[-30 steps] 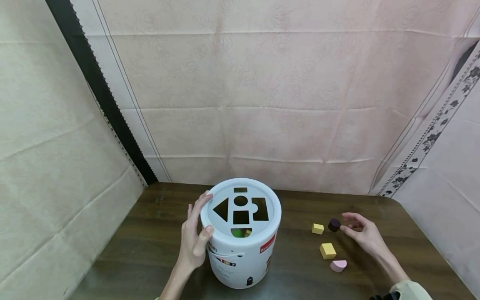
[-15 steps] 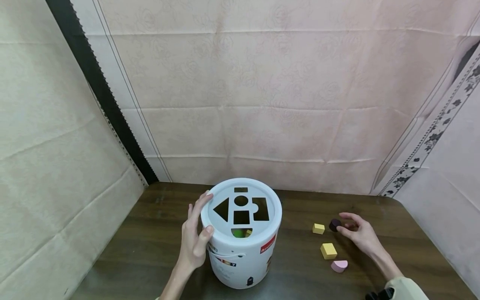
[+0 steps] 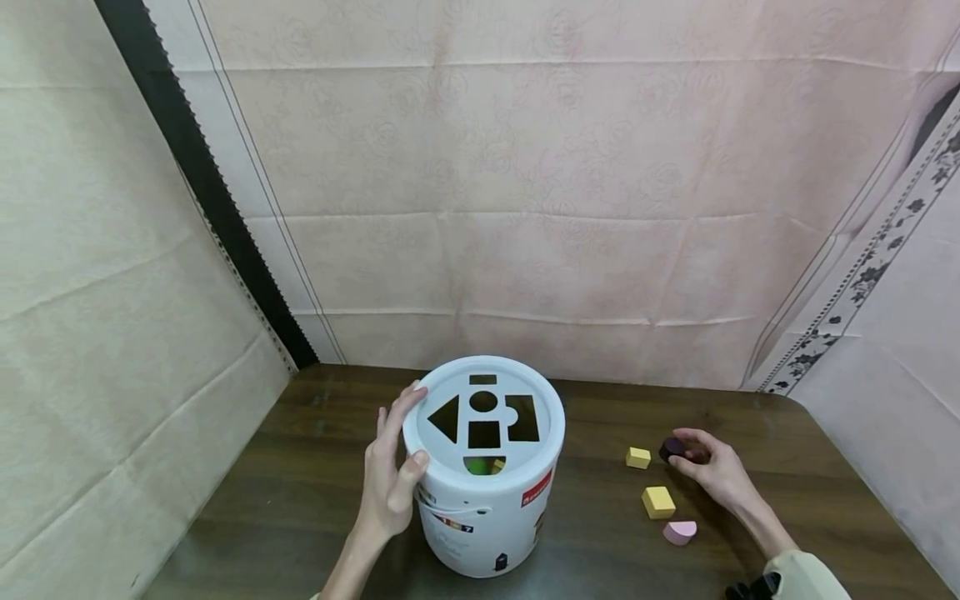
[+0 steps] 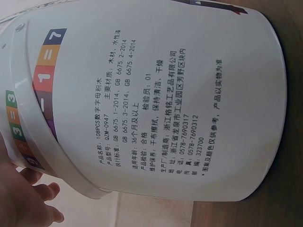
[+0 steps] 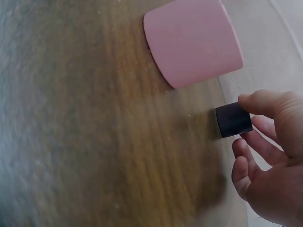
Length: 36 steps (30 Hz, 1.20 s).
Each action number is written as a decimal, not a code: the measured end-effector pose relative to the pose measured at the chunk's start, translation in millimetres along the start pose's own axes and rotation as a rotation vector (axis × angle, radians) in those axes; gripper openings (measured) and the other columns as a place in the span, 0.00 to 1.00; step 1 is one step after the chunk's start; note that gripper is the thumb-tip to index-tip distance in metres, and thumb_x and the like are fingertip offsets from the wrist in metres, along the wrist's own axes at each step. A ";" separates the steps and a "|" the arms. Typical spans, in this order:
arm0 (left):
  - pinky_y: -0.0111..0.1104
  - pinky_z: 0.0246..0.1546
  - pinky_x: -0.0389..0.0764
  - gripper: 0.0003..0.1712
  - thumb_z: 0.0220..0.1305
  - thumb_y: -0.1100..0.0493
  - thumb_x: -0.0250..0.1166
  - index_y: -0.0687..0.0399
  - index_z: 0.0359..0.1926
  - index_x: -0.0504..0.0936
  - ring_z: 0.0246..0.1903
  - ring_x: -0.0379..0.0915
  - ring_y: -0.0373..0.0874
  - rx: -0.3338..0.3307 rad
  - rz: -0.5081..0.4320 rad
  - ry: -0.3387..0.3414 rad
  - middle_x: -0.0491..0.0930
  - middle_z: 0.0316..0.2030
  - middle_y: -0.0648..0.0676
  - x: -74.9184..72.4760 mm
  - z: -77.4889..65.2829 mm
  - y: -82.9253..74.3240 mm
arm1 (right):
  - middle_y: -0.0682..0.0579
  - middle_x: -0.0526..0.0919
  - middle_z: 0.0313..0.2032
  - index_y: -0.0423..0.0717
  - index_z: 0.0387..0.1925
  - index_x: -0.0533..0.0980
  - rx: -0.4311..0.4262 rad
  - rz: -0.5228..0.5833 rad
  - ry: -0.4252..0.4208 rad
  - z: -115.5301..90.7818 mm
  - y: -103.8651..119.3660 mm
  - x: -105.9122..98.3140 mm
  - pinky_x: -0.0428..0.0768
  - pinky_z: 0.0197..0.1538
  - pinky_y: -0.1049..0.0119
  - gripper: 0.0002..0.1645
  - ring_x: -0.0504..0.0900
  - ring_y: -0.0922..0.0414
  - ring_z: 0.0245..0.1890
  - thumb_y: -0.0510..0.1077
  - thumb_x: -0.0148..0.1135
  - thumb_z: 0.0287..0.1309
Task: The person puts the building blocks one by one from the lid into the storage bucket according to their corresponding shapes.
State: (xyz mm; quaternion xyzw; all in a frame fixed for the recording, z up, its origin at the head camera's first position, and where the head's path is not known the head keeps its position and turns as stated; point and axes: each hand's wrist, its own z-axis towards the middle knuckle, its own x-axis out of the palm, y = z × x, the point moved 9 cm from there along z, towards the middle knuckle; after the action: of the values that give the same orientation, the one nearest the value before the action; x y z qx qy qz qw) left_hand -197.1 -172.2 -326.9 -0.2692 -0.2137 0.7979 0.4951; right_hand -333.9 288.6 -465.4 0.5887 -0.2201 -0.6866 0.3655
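My left hand (image 3: 390,467) holds the side of a white bucket (image 3: 457,546), thumb and fingers spread along the edge of its pale blue lid (image 3: 450,379). In the left wrist view some fingers (image 4: 45,191) curl beside the bucket's printed wall (image 4: 227,118). Over on the right, my right hand (image 3: 708,471) pinches a small dark cylinder block (image 3: 671,450) at the tabletop. The right wrist view has the thumb on one side of the dark block (image 5: 234,120) and fingers on the other. Whether it is lifted cannot be told.
A small yellow block (image 3: 638,458), a larger yellow block (image 3: 658,502) and a pink half-round block (image 3: 679,532) lie left of my right hand. The lid has several shaped holes. Cloth walls (image 3: 525,250) stand behind the brown table (image 3: 315,500).
My right hand has moved slightly left and its fingers have closed around the dark cylinder block. The left hand and bucket stay where they were.
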 end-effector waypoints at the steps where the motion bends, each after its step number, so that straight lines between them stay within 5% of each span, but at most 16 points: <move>1: 0.68 0.65 0.39 0.40 0.69 0.33 0.48 0.58 0.67 0.73 0.69 0.62 0.53 0.000 0.001 0.000 0.78 0.61 0.58 0.1 0.2 -0.2 | 0.35 0.81 0.49 0.33 0.57 0.75 0.001 -0.003 -0.001 0.1 0.3 -0.1 0.76 0.38 0.68 0.27 0.80 0.50 0.41 0.37 0.72 0.58; 17: 0.70 0.63 0.39 0.39 0.69 0.35 0.50 0.59 0.67 0.73 0.69 0.63 0.54 0.023 -0.014 -0.005 0.77 0.62 0.58 0.4 1.0 -1.3 | 0.43 0.84 0.38 0.35 0.50 0.80 0.008 -0.083 -0.027 3.1 -0.8 -0.7 0.76 0.35 0.66 0.20 0.79 0.54 0.35 0.34 0.71 0.55; 36: 0.69 0.64 0.39 0.39 0.69 0.34 0.49 0.58 0.67 0.73 0.69 0.63 0.54 0.011 -0.007 -0.009 0.76 0.62 0.57 -0.5 -0.2 0.0 | 0.42 0.85 0.41 0.37 0.50 0.80 -0.020 -0.083 -0.038 6.2 26.7 -9.7 0.78 0.36 0.66 0.20 0.81 0.47 0.41 0.39 0.73 0.56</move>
State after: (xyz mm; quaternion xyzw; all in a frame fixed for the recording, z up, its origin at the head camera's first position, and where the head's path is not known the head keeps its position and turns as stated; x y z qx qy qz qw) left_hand -196.8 -172.7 -326.9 -0.2620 -0.2127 0.7985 0.4984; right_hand -333.1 278.2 -438.3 0.5804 -0.1954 -0.7145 0.3382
